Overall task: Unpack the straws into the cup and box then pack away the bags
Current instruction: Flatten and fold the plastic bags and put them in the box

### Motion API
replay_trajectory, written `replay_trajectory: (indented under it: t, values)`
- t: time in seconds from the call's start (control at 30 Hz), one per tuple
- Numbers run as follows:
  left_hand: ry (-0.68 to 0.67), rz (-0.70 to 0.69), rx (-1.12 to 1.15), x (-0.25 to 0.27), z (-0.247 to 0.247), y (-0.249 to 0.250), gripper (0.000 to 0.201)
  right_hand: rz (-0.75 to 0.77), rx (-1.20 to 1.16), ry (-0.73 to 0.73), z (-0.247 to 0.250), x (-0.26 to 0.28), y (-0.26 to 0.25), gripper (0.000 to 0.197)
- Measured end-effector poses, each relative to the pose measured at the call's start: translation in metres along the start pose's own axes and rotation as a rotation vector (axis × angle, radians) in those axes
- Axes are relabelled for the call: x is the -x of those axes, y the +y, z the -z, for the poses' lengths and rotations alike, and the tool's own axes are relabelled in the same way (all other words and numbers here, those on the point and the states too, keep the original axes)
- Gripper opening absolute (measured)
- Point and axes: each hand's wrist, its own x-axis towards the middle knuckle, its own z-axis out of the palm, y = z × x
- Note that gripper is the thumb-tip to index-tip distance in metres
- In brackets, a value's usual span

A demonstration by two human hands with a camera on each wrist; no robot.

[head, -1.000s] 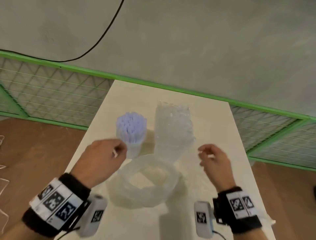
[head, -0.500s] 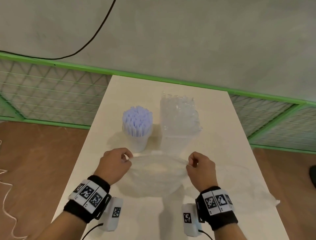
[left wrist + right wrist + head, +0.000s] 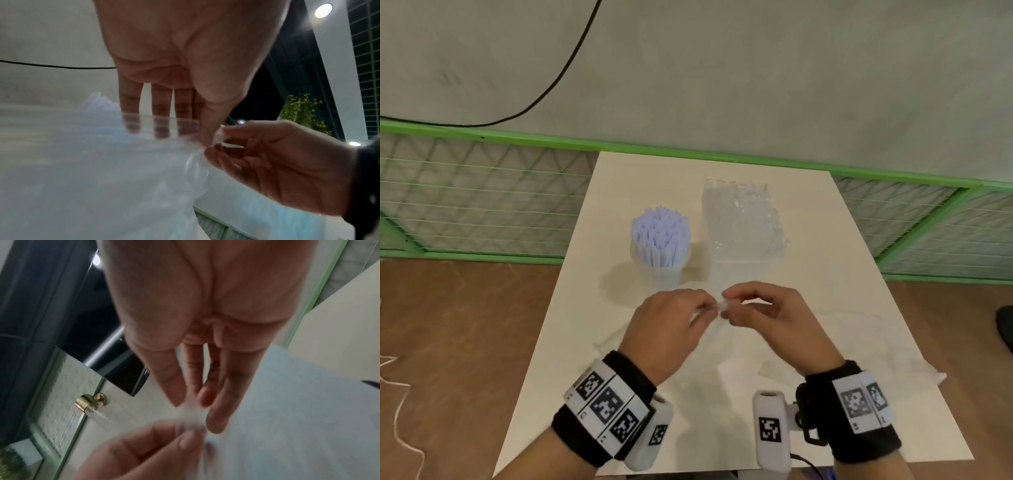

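Counter [image 3: 592,308]: white, carrying the task's things. Clear cup [image 3: 662,270], holding upright lilac straws [image 3: 660,236], is standing at the far left. Clear box [image 3: 743,270], holding clear straws [image 3: 743,219], is standing just beside it on the right. A second clear bag [image 3: 887,349] is lying flat at the near right edge. Green mesh fence [image 3: 476,198] and black cable [image 3: 558,78] are lying beyond.

Left hand [image 3: 667,329] and right hand [image 3: 774,325]: each grip is pinching the top of an empty clear bag [image 3: 102,170] between thumb and fingertips, nothing in the way; the bag is hanging in front of cup and box.

Change: half a second ago the hands were holding the bag's mouth spread wide; they are now meeting, fingertips almost touching, the mouth gathered together.
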Motion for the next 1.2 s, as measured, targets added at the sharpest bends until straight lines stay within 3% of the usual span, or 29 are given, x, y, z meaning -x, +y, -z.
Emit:
replay_trajectory:
  t: [0.07,0.13,0.2,0.27,0.33,0.6,0.73,0.8,0.87,0.9,0.93,1.0,1.07,1.13,1.2]
  values:
    - [0.057,0.000,0.037,-0.002,0.007,-0.001,0.018,0.071,0.050,0.104,0.020,0.001,0.006,0.020]
    - [0.107,-0.004,0.119,-0.005,0.015,0.001,0.008,0.082,0.280,0.218,0.045,0.002,0.020,0.027]
    - [0.156,0.014,0.195,-0.008,0.023,0.004,0.004,0.010,0.481,0.170,0.064,0.005,0.033,0.030]
    - [0.170,0.052,0.270,-0.011,0.027,0.008,0.004,-0.077,0.409,0.061,0.074,0.006,0.041,0.028]
    - [0.178,0.082,0.335,-0.016,0.029,0.012,0.007,-0.070,0.254,0.042,0.082,0.006,0.042,0.022]
    - [0.390,0.223,0.531,-0.033,0.042,0.013,0.028,0.093,0.229,0.345,0.167,-0.003,0.017,0.008]
    - [0.415,0.205,0.618,-0.038,0.036,0.032,0.037,0.203,0.103,0.524,0.211,-0.010,0.001,0.023]
    - [0.461,0.192,0.627,-0.041,0.027,0.043,0.040,0.160,-0.226,0.431,0.216,-0.011,0.003,0.030]
    - [0.512,0.204,0.641,-0.046,0.017,0.049,0.039,-0.028,-0.465,0.176,0.214,-0.011,0.020,0.080]
    - [0.519,0.222,0.654,-0.048,0.014,0.053,0.037,-0.119,-0.515,0.044,0.210,-0.008,0.031,0.099]
    - [0.517,0.236,0.675,-0.049,0.009,0.055,0.036,-0.181,-0.558,-0.069,0.205,-0.005,0.038,0.104]
    - [0.474,0.260,0.734,-0.050,0.001,0.060,0.030,-0.229,-0.589,-0.143,0.198,-0.002,0.044,0.093]
    - [0.326,0.292,0.812,-0.044,-0.003,0.068,0.012,-0.185,-0.581,-0.068,0.198,-0.004,0.042,0.068]
    - [0.193,0.356,0.943,-0.033,-0.011,0.070,0.062,-0.127,-0.581,0.016,0.203,-0.007,0.038,0.051]
    - [0.188,0.398,1.181,-0.022,-0.028,0.072,0.098,-0.057,-0.568,0.060,0.209,-0.008,0.036,0.051]
